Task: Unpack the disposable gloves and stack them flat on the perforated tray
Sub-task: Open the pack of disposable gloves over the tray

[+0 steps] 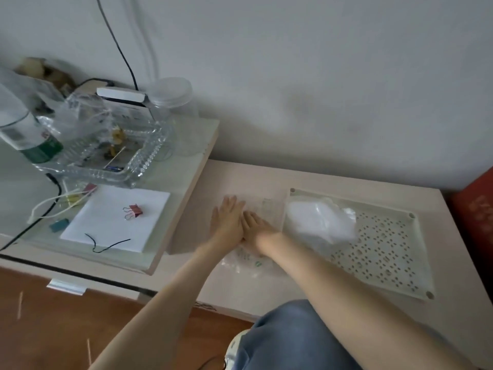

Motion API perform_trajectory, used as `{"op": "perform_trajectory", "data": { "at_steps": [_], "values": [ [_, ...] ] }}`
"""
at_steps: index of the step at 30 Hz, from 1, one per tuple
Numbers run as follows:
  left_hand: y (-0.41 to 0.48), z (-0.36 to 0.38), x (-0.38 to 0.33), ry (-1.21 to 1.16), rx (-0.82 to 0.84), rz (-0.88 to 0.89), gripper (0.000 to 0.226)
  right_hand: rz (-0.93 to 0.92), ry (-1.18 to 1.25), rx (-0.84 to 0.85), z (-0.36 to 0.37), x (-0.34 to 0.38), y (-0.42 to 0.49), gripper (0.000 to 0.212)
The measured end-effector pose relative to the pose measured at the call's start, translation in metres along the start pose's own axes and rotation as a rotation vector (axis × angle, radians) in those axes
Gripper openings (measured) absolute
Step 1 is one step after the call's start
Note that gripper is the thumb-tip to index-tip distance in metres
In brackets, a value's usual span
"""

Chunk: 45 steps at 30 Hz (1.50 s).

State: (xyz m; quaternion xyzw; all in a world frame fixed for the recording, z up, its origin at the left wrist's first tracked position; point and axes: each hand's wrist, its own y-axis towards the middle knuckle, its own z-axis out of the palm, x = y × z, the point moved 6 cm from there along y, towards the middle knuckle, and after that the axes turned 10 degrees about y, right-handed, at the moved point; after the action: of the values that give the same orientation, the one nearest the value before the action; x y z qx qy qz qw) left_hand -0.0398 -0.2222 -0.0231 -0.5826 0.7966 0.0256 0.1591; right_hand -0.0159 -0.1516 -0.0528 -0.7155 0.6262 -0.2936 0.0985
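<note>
nearest, spread on the low table (240,292), a clear printed wrapper (248,263), pinned under left hand (226,222) and right hand (257,228), both laid flat, fingers straight, side by side and touching. just beside to the right, heaped on the left end of the perforated tray (386,252), the disposable gloves (317,222): probably light, limp, slippery film, clinging together; best pinched at one cuff edge, then smoothed by palm. farther left on the raised shelf (181,182), white paper (114,220), binder clip (133,211), glass dish (106,158), jar (173,102); well apart, seemingly no hindrance.
</note>
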Motion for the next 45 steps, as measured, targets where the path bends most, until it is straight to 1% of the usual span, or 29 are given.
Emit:
{"op": "perform_trajectory", "data": {
  "at_steps": [2,3,6,8,11,13,15,17,18,19,20,22,23,24,25,26,27,29,30,32,35,37,40,42,44,45],
  "values": [
    [-0.007,0.023,0.011,0.041,0.167,-0.065,0.050,-0.051,-0.090,0.039,0.003,-0.007,-0.005,0.062],
    [-0.010,0.032,0.018,0.066,0.210,-0.069,0.051,-0.076,-0.121,0.037,0.003,-0.010,-0.007,0.061],
    [-0.014,0.050,0.030,0.201,0.264,-0.017,0.058,-0.109,-0.225,-0.019,0.002,-0.028,-0.012,0.060],
    [-0.013,0.055,0.034,0.269,0.255,0.004,0.060,-0.111,-0.255,-0.025,0.002,-0.036,-0.016,0.061],
    [-0.013,0.054,0.039,0.357,0.237,0.007,0.062,-0.118,-0.218,-0.031,0.001,-0.043,-0.020,0.061],
    [-0.009,0.050,0.041,0.344,0.220,-0.040,0.066,-0.120,-0.154,-0.041,-0.003,-0.047,-0.023,0.061],
    [-0.002,0.040,0.030,0.274,0.142,-0.101,0.071,-0.147,-0.046,-0.083,-0.011,-0.051,-0.029,0.062],
    [0.003,0.025,0.004,0.177,-0.023,-0.051,0.066,-0.221,0.014,-0.169,-0.029,-0.052,-0.043,0.063],
    [0.003,0.019,-0.013,0.101,-0.103,0.002,0.060,-0.259,0.041,-0.229,-0.041,-0.053,-0.050,0.062],
    [0.002,0.015,-0.028,-0.008,-0.142,0.040,0.052,-0.296,0.087,-0.303,-0.054,-0.056,-0.057,0.058],
    [0.001,0.013,-0.042,-0.153,-0.126,0.041,0.043,-0.334,0.131,-0.404,-0.068,-0.059,-0.066,0.051],
    [0.002,0.015,-0.066,-0.444,-0.007,-0.052,0.028,-0.348,0.194,-0.656,-0.092,-0.080,-0.083,0.033],
    [0.004,0.018,-0.080,-0.516,0.037,-0.081,0.023,-0.318,0.243,-0.782,-0.101,-0.098,-0.093,0.028],
    [0.005,0.018,-0.093,-0.525,0.055,-0.078,0.020,-0.264,0.305,-0.857,-0.106,-0.116,-0.101,0.026],
    [0.007,0.020,-0.102,-0.529,0.079,-0.066,0.019,-0.194,0.382,-0.891,-0.108,-0.132,-0.108,0.026],
    [0.008,0.023,-0.112,-0.547,0.113,-0.058,0.018,-0.119,0.466,-0.882,-0.106,-0.150,-0.115,0.028],
    [0.008,0.027,-0.119,-0.568,0.160,-0.054,0.016,-0.035,0.567,-0.831,-0.101,-0.168,-0.119,0.034],
    [0.004,0.035,-0.129,-0.629,0.287,-0.048,0.013,0.111,0.826,-0.660,-0.082,-0.199,-0.122,0.050],
    [0.002,0.038,-0.136,-0.662,0.341,-0.040,0.016,0.171,0.928,-0.585,-0.072,-0.211,-0.124,0.056],
    [0.000,0.040,-0.142,-0.718,0.410,-0.046,0.024,0.256,1.018,-0.478,-0.051,-0.221,-0.126,0.062],
    [-0.001,0.046,-0.148,-0.832,0.474,-0.091,0.022,0.273,0.982,-0.356,-0.032,-0.216,-0.127,0.068],
    [-0.001,0.052,-0.150,-0.864,0.521,-0.138,0.033,0.273,0.957,-0.351,-0.029,-0.210,-0.125,0.070],
    [-0.004,0.050,-0.155,-0.895,0.510,-0.136,0.041,0.290,0.979,-0.373,-0.028,-0.206,-0.119,0.073],
    [-0.003,0.047,-0.157,-0.877,0.494,-0.095,0.042,0.295,1.039,-0.416,-0.031,-0.205,-0.117,0.065],
    [-0.002,0.044,-0.157,-0.872,0.483,-0.059,0.038,0.270,1.127,-0.470,-0.038,-0.202,-0.119,0.049],
    [0.001,0.043,-0.155,-0.907,0.486,-0.063,0.041,0.253,1.173,-0.491,-0.042,-0.201,-0.120,0.043]
  ]
}}
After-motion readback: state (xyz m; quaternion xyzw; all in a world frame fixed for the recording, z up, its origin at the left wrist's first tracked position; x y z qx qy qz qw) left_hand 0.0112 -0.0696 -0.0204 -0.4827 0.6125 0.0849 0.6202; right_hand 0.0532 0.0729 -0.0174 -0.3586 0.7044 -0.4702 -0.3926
